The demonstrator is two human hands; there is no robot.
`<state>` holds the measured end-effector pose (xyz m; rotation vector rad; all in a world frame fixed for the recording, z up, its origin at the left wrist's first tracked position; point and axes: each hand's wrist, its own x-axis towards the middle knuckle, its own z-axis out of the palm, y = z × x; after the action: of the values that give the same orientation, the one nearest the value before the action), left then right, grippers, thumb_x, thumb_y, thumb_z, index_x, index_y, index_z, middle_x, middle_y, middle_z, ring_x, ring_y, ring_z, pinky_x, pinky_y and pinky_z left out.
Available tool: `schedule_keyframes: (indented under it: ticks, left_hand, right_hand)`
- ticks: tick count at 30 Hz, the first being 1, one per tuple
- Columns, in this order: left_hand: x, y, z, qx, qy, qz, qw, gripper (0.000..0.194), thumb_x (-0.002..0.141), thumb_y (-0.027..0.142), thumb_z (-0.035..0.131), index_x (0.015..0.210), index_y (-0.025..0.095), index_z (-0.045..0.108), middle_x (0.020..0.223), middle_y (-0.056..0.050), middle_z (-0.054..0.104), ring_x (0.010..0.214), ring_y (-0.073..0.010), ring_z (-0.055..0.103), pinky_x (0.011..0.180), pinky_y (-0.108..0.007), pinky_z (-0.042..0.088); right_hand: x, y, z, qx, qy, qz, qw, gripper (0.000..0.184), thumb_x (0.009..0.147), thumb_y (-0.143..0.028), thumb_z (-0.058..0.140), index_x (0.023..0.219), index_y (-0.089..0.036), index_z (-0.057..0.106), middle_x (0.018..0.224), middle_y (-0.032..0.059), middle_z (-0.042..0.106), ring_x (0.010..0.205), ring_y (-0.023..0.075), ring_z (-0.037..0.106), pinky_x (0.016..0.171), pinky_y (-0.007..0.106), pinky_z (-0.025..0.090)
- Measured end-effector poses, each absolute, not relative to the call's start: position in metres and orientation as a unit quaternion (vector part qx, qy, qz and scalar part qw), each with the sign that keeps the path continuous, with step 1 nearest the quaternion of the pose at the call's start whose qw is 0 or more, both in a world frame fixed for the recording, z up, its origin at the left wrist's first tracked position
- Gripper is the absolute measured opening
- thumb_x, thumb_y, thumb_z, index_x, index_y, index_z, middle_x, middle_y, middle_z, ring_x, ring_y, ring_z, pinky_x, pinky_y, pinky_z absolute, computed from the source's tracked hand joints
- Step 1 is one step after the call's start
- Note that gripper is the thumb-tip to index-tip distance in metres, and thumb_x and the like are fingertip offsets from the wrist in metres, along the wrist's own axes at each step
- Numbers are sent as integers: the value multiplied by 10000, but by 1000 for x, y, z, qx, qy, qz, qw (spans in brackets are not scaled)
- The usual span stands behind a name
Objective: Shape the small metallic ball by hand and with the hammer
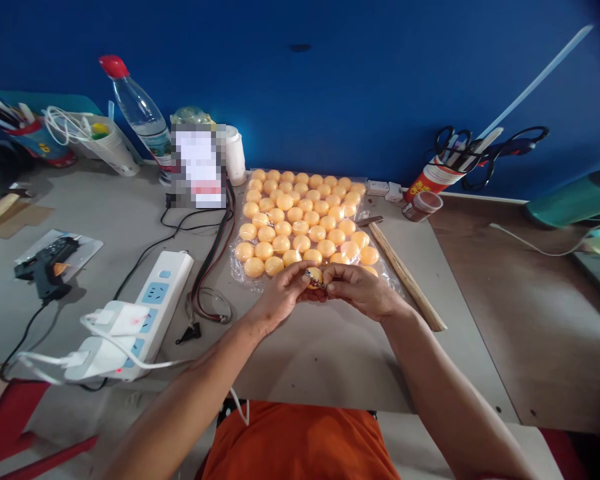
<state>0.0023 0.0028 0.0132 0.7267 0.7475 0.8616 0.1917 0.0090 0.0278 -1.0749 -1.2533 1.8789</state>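
Note:
In front of my chest, both hands meet at a small orange ball [315, 277] with shiny silver and dark bits along its edge; what these bits are is too small to tell. My left hand [287, 293] is closed around the ball's left side with thumb and fingers. From the right, my right hand [357, 288] pinches at its edge, fingertips close to the bits. Just beyond lie rows of similar orange balls [300, 228] in a clear plastic bag, and my hands cover part of the nearest row.
A hammer [405, 273] lies to the right. At left are a white power strip [167, 280] with plugs, cables and a black glue gun [50, 263]. A bottle [143, 117], a white container [235, 157] and a red cup of tools [435, 177] stand along the blue wall.

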Motion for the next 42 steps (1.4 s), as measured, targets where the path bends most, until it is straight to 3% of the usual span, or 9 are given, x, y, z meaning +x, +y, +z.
schedule_keyframes:
  ticks: [14,33,42]
  left_hand:
    - [3,3,8,360,343,398,771,549,743,466,790,1197,195,639,923,-52,731,792,-220,726,803,-390,567]
    - [5,3,5,373,348,406,758,520,753,464,779,1170,186,641,909,-42,732,734,-202,726,760,-372,577]
    - [5,4,-3,396,358,405,742,571,750,507,772,1189,172,628,1009,-70,726,865,-230,720,815,-396,585]
  right_hand:
    - [188,8,28,-448,-500,669,318,209,741,-322,730,705,-174,587,655,-31,539,656,117,490,663,291,392]
    - [185,7,32,-478,-439,696,307,255,663,-324,778,664,-176,570,664,-19,583,664,118,556,705,312,478]
    - [183,9,34,-507,-431,687,291,265,608,-328,787,636,-173,573,625,-35,554,619,107,543,712,325,496]
